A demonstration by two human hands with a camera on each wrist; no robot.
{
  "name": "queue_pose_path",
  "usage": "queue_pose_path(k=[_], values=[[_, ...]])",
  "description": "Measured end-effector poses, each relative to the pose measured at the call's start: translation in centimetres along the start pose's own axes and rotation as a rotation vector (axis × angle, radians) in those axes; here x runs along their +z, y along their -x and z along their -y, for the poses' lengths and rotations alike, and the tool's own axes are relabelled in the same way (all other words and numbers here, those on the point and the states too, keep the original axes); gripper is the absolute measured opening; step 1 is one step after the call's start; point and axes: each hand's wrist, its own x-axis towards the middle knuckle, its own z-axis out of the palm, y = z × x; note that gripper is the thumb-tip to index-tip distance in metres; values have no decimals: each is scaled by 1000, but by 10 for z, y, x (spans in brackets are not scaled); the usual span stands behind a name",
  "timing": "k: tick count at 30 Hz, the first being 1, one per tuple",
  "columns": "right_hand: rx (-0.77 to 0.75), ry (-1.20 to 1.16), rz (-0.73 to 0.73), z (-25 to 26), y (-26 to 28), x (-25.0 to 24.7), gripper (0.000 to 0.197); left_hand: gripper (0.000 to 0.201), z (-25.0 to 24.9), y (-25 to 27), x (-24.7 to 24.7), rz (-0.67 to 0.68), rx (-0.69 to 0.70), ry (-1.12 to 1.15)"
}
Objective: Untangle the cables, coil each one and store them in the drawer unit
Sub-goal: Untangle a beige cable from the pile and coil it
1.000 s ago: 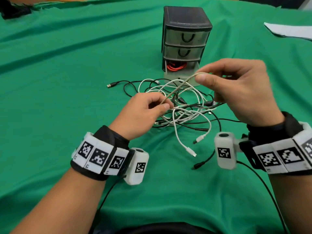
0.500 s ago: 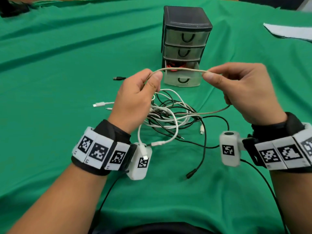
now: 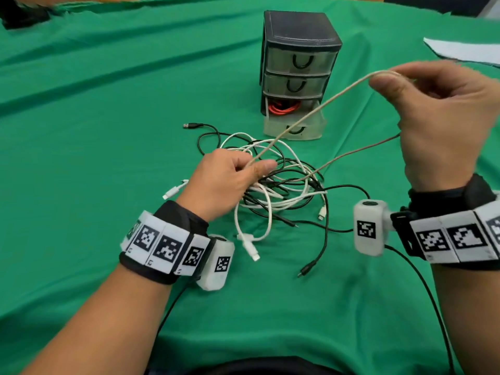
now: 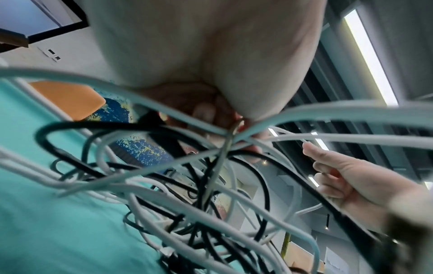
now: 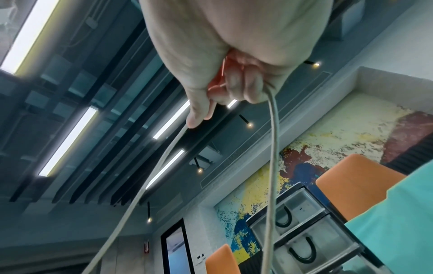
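Here the desk [image 3: 94, 109], covered by a green cloth, fills the head view. The drawer unit [image 3: 297, 63] stands at 12 o'clock: a black frame with three translucent drawers. The upper two drawers are closed. The bottom drawer [image 3: 293, 128] is pulled out, and a coiled red cable [image 3: 284, 108] lies inside it.

The cable tangle [image 3: 284, 182] lies at the centre of the desk, just in front of the open drawer. It consists of white and black cables looped through one another. A black USB plug [image 3: 190, 125] projects from the tangle toward 10 o'clock. A white connector [image 3: 173, 191] lies at 9 o'clock of the tangle, a second white connector [image 3: 250, 249] at 6 o'clock, and a black plug [image 3: 307, 269] at 5 o'clock.

The right hand [image 3: 438, 120] is raised at 2 o'clock, blurred, with thumb and fingers curled round the beige cable [image 3: 319, 106]. One run of this cable slopes down to the left hand [image 3: 224, 182]; the other run drops into the tangle. The left hand sits on the 9 o'clock edge of the tangle and pinches the beige cable between thumb and forefinger. In the left wrist view, white and black loops cross directly below the left-hand fingertips.
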Motion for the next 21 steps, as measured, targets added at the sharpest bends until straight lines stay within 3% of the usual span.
queue_pose_path(k=[2,6,9,11,14,16,21], values=[[-20,-14,-16,-1,0,-1,19,52,6,-3,-1,-51,21,-25],[-19,47,49,-6,4,3,17,19,10,-7,4,-62,41,-66],[47,226,287,-16,5,5,15,23,6,-6,7,-108,60,9],[64,347,417,-23,7,4,26,28,3,-6,6,-129,51,71],[-25,408,492,-23,12,5,40,28,-3,-4,4,-131,31,226],[-29,379,568,-21,15,8,38,27,-10,-1,3,-117,-4,353],[170,434,923,-25,23,15,31,28,-23,1,2,-81,35,491]])
